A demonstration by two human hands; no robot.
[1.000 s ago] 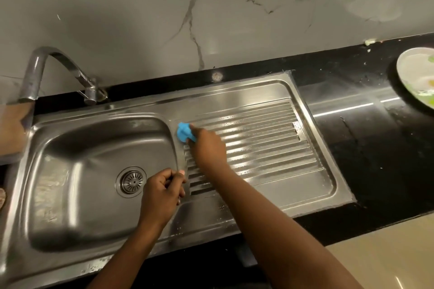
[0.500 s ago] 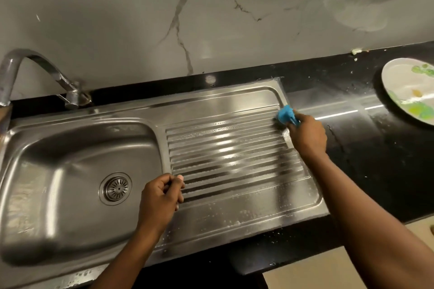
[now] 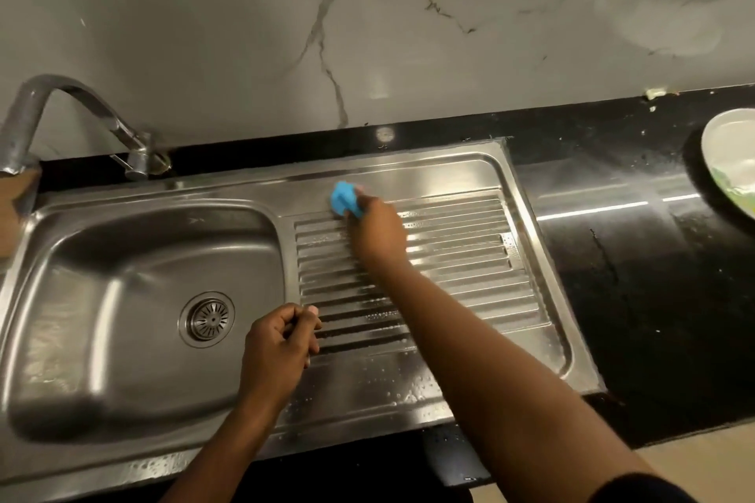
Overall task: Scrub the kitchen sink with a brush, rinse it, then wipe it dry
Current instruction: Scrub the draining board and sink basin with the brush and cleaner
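- One sink (image 3: 408,169), with one basin (image 3: 122,298) on the left, one drain (image 3: 207,319) in it and one ribbed drainboard (image 3: 470,282) on the right.
- One tap (image 3: 81,106) at the far left, its spout over the basin's left edge.
- One plate (image 3: 727,151) on the black counter (image 3: 653,298), far right and cut off by the frame edge.
- Water drops sit on the near rim.
- The right forearm crosses the ribs and hides part of them.
- The right hand (image 3: 378,233) grips one blue cloth (image 3: 345,198), pressed on the drainboard's far left corner.
- The left hand (image 3: 278,347) is curled into a fist with nothing in it, at the basin's right edge.
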